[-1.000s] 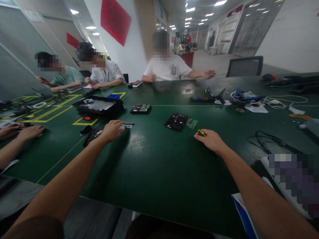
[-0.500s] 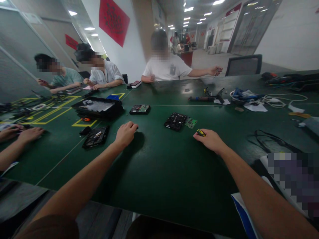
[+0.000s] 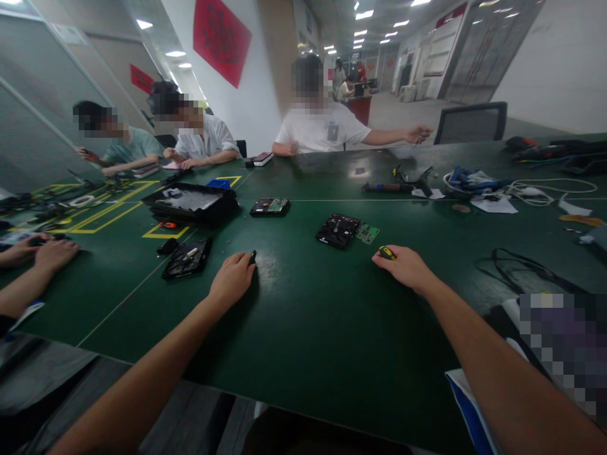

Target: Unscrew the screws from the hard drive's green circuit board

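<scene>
My left hand (image 3: pixel 232 279) rests on the green table (image 3: pixel 332 328), fingers curled over a small dark part whose tip shows at my fingertips. Just left of it lies a flat black drive cover (image 3: pixel 187 258). My right hand (image 3: pixel 405 266) is closed on a yellow-and-black screwdriver (image 3: pixel 386 253), held low on the table. Ahead of it sit an opened black hard drive (image 3: pixel 336 229) and a small green circuit board (image 3: pixel 367 234), both apart from my hands.
A black tray (image 3: pixel 192 203) and another hard drive (image 3: pixel 269 206) lie farther back. Cables and tools (image 3: pixel 474 184) crowd the right side, with a black cord (image 3: pixel 521 265) nearer. Three people sit across; another person's hands (image 3: pixel 38 253) rest at left.
My left hand has drawn back from beside the drive cover toward me and to the right, taking a small dark part with it. My right hand has stayed in place.
</scene>
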Action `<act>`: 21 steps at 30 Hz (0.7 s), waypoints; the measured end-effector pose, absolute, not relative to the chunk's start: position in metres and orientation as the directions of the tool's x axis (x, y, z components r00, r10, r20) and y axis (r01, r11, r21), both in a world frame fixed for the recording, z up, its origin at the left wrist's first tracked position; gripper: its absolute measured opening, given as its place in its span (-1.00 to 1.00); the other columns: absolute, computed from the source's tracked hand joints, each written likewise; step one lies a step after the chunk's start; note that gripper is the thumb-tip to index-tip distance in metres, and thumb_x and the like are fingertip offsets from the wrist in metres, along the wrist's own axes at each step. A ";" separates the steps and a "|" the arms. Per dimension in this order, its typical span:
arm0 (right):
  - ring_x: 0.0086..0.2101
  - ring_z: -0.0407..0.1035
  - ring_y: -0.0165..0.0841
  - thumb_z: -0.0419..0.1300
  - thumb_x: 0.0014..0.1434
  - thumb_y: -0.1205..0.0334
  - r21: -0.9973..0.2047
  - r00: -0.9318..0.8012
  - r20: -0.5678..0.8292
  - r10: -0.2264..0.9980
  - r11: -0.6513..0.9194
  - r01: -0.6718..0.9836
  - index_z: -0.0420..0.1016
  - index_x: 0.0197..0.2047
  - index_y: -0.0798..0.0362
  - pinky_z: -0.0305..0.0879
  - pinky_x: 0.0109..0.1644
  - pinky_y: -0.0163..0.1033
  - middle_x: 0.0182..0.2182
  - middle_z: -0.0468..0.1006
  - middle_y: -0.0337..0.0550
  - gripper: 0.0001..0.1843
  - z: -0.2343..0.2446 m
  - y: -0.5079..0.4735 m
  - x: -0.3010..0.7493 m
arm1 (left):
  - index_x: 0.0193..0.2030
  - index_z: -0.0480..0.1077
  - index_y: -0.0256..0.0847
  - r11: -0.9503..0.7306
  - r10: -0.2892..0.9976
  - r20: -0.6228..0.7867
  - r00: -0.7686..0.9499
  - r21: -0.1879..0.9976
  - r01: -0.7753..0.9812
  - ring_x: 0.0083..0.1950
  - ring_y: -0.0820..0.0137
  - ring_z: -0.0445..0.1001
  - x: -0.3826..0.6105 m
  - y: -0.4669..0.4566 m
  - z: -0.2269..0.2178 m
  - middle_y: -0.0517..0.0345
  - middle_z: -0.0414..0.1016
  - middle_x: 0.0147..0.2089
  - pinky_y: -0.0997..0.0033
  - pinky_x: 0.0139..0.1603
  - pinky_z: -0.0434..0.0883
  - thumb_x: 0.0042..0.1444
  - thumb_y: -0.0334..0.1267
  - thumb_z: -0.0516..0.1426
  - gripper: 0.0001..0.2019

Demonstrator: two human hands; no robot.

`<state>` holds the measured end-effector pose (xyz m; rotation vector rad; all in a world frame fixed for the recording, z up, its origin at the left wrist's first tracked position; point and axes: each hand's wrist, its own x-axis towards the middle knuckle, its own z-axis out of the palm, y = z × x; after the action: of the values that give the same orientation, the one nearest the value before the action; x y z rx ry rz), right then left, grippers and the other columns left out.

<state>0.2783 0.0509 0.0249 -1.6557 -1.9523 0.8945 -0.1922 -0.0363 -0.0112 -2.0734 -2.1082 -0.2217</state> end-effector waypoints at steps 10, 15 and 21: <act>-0.29 0.47 -0.23 0.24 0.19 -0.15 -0.677 -0.216 -0.071 0.974 0.111 0.727 0.63 -0.16 -0.04 0.22 -0.28 -0.17 -0.28 0.65 -0.14 -0.63 0.022 0.056 0.280 | 0.39 0.27 -0.16 0.308 0.949 0.108 -0.295 -0.128 0.943 -0.04 -0.05 0.60 -0.210 -0.043 0.036 -0.20 0.62 -0.02 0.08 -0.07 0.47 0.33 -0.23 0.01 -0.51; -0.29 0.47 -0.24 0.23 0.20 -0.15 -0.680 -0.217 -0.051 0.975 0.126 0.723 0.62 -0.16 -0.04 0.22 -0.28 -0.19 -0.28 0.65 -0.14 -0.63 0.021 0.055 0.279 | 0.40 0.22 -0.16 0.470 0.868 0.183 -0.462 -0.004 0.882 0.10 0.01 0.57 -0.230 -0.048 0.051 -0.19 0.56 0.12 0.14 0.07 0.46 0.27 -0.30 0.05 -0.46; -0.32 0.46 -0.26 0.22 0.21 -0.16 -0.669 -0.229 -0.039 0.973 0.145 0.729 0.61 -0.18 -0.04 0.21 -0.30 -0.20 -0.32 0.64 -0.16 -0.63 0.020 0.055 0.280 | 0.31 0.33 -0.28 0.521 0.851 0.080 -0.520 0.008 0.854 -0.03 -0.09 0.59 -0.221 -0.072 0.034 -0.24 0.60 -0.06 0.02 0.00 0.49 0.35 0.02 -0.03 -0.46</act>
<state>0.2797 0.0548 0.0203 -1.6276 -2.0248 0.8132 -0.2206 -0.0724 0.0338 -1.5051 -2.6819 -0.0712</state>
